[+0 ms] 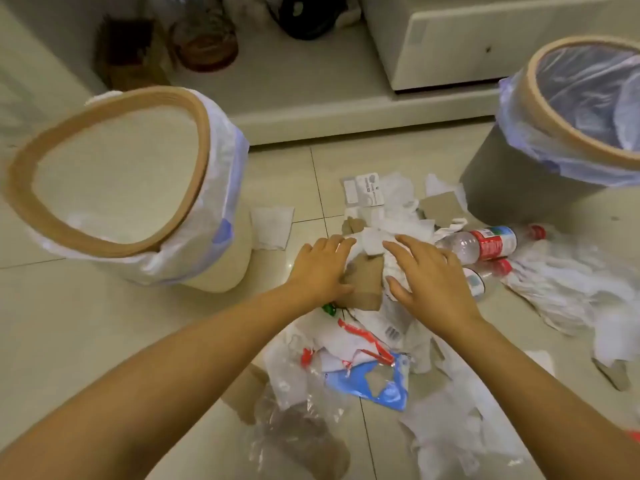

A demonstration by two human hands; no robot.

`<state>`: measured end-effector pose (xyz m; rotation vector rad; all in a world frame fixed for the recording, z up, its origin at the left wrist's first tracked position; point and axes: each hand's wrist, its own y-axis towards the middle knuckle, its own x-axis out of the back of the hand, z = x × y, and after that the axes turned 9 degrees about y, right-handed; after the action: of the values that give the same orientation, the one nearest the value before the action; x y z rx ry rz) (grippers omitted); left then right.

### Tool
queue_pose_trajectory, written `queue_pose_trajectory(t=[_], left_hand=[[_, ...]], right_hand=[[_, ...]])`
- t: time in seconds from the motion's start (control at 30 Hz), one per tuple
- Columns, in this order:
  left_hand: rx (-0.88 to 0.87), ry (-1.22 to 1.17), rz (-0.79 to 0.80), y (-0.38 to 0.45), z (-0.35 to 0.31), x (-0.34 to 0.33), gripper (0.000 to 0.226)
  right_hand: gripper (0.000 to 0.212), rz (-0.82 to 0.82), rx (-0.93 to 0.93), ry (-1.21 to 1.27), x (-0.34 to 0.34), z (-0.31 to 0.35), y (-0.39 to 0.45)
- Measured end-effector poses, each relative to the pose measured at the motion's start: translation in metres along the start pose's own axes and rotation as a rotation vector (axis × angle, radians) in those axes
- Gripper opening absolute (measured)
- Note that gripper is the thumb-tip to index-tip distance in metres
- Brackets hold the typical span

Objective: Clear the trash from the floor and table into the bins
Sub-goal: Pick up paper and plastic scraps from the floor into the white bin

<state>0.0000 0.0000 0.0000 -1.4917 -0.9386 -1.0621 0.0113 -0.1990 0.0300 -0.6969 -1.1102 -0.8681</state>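
Observation:
A heap of trash lies on the tiled floor: white paper scraps (398,216), brown cardboard pieces (363,282), clear plastic bags (294,434) and a torn blue and red wrapper (374,375). My left hand (322,268) rests flat on the cardboard, fingers spread. My right hand (429,275) lies on crumpled white paper beside it, fingers apart. Neither hand has closed around anything. A white bin (207,140) with a tan rim stands at the left. A grey bin (498,181) lined with a bag stands at the right.
Two plastic bottles (485,244) with red labels lie right of my hands, near the grey bin. A white plastic bag (568,289) sprawls further right. A low white cabinet (450,39) and a raised step (311,109) run along the back, with dark objects on the step.

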Motion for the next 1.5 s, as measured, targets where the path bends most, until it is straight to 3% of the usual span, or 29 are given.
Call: queue_pose_trajectory(t=[0.2,0.3,0.37,0.5,0.6,0.87,1.07,1.27,1.4,1.5], left_hand=[[0.025,-0.024,0.155,0.041,-0.009,-0.044,0.12],[0.103,-0.073,0.156,0.052,-0.01,-0.057,0.125],[0.125,-0.119,0.148,0.053,-0.011,-0.058,0.112],[0.106,-0.181,0.134,0.046,-0.002,-0.055,0.055],[0.105,-0.317,0.128,0.039,0.012,-0.045,0.039],[0.029,-0.269,-0.245,-0.001,0.046,-0.009,0.013],[-0.21,-0.134,-0.534,-0.028,0.07,-0.02,0.018],[-0.228,-0.092,-0.602,-0.047,0.077,-0.015,0.019],[-0.266,-0.072,-0.594,-0.057,0.079,-0.008,0.019],[-0.274,-0.067,-0.621,-0.064,0.078,0.002,0.018]], right_hand=[[0.056,0.027,-0.067,-0.04,-0.031,-0.021,0.009],[0.057,0.024,-0.076,-0.054,-0.037,-0.028,0.007],[0.057,0.027,-0.093,-0.045,-0.039,-0.031,0.006],[0.059,0.023,-0.123,-0.009,-0.042,-0.034,0.008],[0.062,0.071,-0.145,0.025,-0.045,-0.035,0.016],[0.064,0.201,-0.223,0.081,-0.063,-0.022,0.022],[0.082,0.345,-0.295,0.01,-0.088,-0.015,0.023],[0.109,0.488,-0.252,0.01,-0.092,-0.004,0.01],[0.076,0.496,-0.272,0.068,-0.096,0.0,0.001],[0.041,0.364,-0.187,0.064,-0.082,0.006,0.007]])
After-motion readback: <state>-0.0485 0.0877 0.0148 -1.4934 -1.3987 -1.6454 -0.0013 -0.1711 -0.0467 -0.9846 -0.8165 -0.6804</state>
